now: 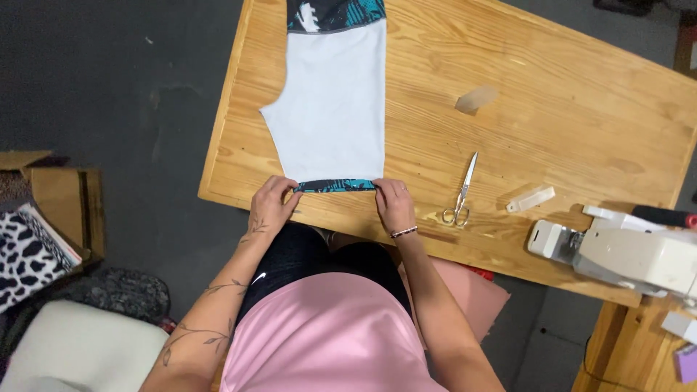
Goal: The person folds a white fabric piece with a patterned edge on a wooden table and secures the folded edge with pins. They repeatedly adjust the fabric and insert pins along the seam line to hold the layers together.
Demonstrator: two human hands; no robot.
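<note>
1. While the person stands at the near edge of the wooden table (566, 109), both hands rest on the near end of a white fabric piece (334, 101) laid flat on the tabletop.
2. The left hand (270, 205) is partly curled, its fingertips pinching the left corner of the patterned hem strip (336, 186); the fingers are narrow together, closed on the cloth.
3. The right hand (393, 204) mirrors it at the right corner, fingers bent down and pressing or gripping the strip's end; a beaded bracelet (404, 232) circles that wrist.
4. The fabric piece is pale white, cut like a trouser or shorts panel, with a curved notch on its left side. It lies smooth, running from the hands away to the far table edge.
5. A teal-and-black printed band folds along its near edge, and a wider printed section (335, 14) of the same colours sits at the far end.
6. A pair of metal scissors (462, 194) lies shut just right of the right hand, apart from the fabric.
7. Further right a small translucent plastic piece (530, 199) lies near a white sewing machine (632, 254) at the table's corner.
</note>
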